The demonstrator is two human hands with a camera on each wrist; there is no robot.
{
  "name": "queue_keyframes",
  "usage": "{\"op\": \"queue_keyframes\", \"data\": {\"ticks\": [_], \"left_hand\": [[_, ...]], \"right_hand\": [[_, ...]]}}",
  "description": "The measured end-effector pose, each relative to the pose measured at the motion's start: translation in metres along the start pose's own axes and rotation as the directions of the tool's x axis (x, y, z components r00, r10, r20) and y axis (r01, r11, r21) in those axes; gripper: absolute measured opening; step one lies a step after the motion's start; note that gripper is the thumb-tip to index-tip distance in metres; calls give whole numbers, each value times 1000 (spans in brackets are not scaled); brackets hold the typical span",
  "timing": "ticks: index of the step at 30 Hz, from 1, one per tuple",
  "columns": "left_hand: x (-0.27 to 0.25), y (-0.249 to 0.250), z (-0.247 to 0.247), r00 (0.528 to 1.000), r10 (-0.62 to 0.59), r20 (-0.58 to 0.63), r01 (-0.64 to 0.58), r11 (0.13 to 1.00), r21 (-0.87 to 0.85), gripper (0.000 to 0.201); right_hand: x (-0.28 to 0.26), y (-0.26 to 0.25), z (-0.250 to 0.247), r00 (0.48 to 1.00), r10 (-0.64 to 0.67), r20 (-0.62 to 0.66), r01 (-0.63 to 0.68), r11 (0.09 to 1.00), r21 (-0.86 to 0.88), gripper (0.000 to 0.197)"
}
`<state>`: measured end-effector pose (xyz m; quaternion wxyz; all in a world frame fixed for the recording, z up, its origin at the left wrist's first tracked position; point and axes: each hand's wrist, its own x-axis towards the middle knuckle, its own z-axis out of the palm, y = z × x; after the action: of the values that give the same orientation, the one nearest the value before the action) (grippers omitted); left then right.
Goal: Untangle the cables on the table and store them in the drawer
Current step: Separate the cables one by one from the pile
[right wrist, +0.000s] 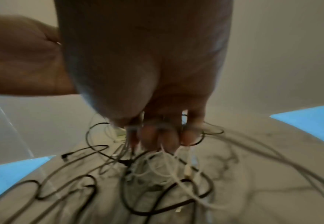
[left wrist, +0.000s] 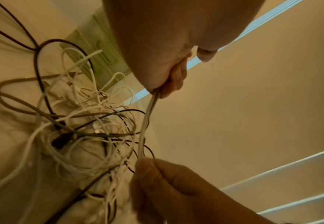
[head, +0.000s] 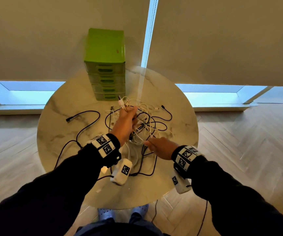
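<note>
A tangle of white and black cables (head: 146,123) lies on the round marble table (head: 60,126). My left hand (head: 127,118) is raised over the tangle and grips a bundle of white cable, whose plug ends stick out above the fist. My right hand (head: 156,145) pinches a white cable (left wrist: 146,121) that runs taut up to the left hand (left wrist: 169,78). In the right wrist view the curled fingers (right wrist: 157,136) hold white strands over the heap (right wrist: 167,181). The green drawer unit (head: 106,68) stands at the table's far side, all drawers closed.
A loose black cable (head: 84,123) snakes across the table's left half. More black cable loops lie near the front edge (head: 144,172) and hang to the wooden floor (head: 239,142). Window blinds hang behind the table.
</note>
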<state>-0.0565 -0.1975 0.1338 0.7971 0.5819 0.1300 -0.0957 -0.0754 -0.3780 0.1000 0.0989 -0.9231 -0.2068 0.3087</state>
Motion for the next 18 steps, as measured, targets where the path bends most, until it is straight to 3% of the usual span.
{"op": "queue_keyframes", "data": {"ticks": [2, 3, 4, 11, 15, 18], "left_hand": [[6, 2, -20, 995, 2, -98, -1, 1000, 13, 16], [7, 5, -33, 990, 5, -140, -3, 1000, 13, 18], [8, 9, -46, 984, 9, -178, -7, 1000, 12, 21], [9, 20, -152, 920, 6, -391, 6, 1000, 31, 30], [12, 11, -170, 925, -17, -380, 45, 997, 64, 26], [23, -2, -174, 948, -61, -311, 92, 992, 86, 25]], "right_hand": [[12, -17, -4, 980, -104, 168, 86, 990, 109, 41], [18, -27, -8, 973, -143, 183, 122, 985, 123, 35], [25, -37, -13, 969, -174, 173, 152, 979, 133, 29], [88, -123, -16, 950, -289, 117, 262, 944, 202, 43], [128, -157, -2, 966, -204, 160, 171, 965, 198, 50], [156, -157, 5, 997, -46, 55, 35, 984, 176, 43]]}}
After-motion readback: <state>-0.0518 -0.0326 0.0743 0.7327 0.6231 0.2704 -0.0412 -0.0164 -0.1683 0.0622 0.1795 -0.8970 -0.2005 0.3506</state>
